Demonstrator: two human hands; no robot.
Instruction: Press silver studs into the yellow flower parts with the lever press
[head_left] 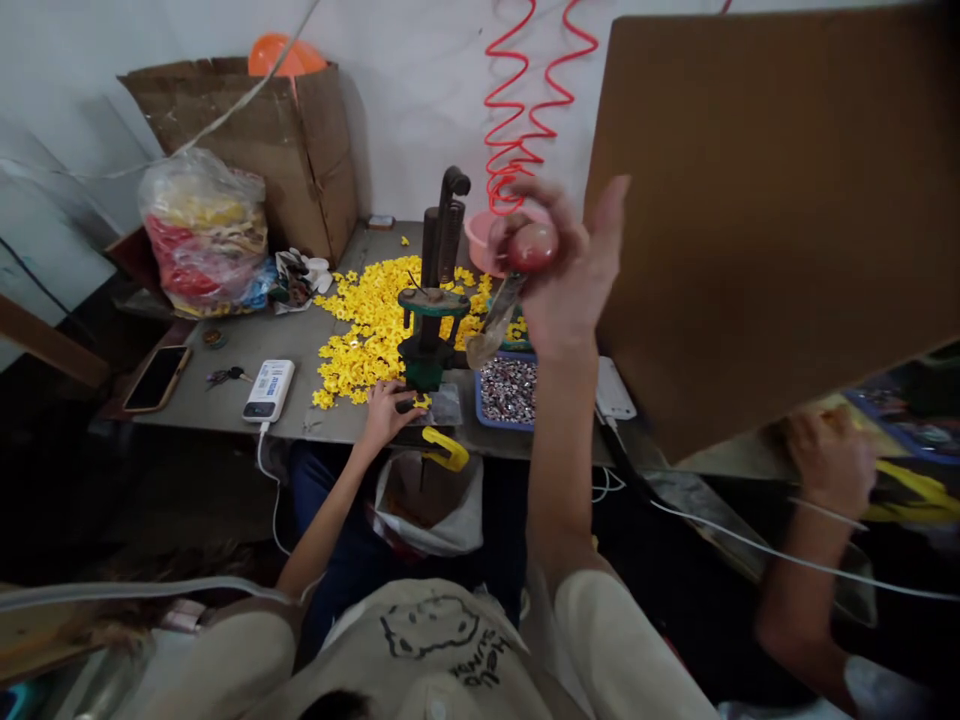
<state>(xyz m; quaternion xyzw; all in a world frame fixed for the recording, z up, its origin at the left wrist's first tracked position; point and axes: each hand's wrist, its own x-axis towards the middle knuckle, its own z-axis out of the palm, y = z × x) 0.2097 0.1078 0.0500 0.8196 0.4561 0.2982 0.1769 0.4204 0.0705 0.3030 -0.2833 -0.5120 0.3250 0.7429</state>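
Note:
My right hand (570,275) is raised and wrapped round the red knob (532,245) of a lever that slants down toward a small green-and-black hand press (430,300). My left hand (386,408) rests at the foot of the press, at the table's front edge. Its fingers are curled and pinched on something too small to make out. A wide heap of small yellow plastic pieces (367,325) lies behind and left of the press. A blue tray (480,400) of tiny metal parts sits just right of it.
A big cardboard sheet (772,200) fills the upper right, and another person's hand (829,460) works below it. On the table's left lie a phone (156,377), keys (225,376), a power bank (268,390), a stuffed plastic bag (204,230) and a cardboard box (300,130). A red coiled hose (525,100) hangs behind the press. A white bag (435,510) hangs under the table.

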